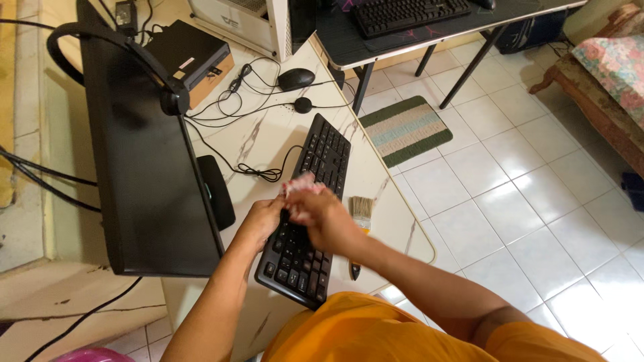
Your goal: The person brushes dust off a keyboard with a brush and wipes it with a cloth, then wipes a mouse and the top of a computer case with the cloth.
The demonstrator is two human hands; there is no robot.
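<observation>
**Both hands meet over the black keyboard, a pink cloth between them**

We see the black keyboard lying on the marble-patterned worktop, its long axis running from near our body up and away towards the right. Our right hand rests directly on the middle of the keys, its grip clenched around a crumpled pink cloth that sticks out on the far side of the fingers. Our left hand sits at the keyboard's left edge, touching it and the cloth; we cannot tell whether its grip is closed on anything. The right hand is the nearer one to the keys beyond, which stretch away along the long axis. A paintbrush lies just beside the keyboard's right edge, parallel to it. A dark monitor stands to the left, a headset hooked over its top.
</observation>
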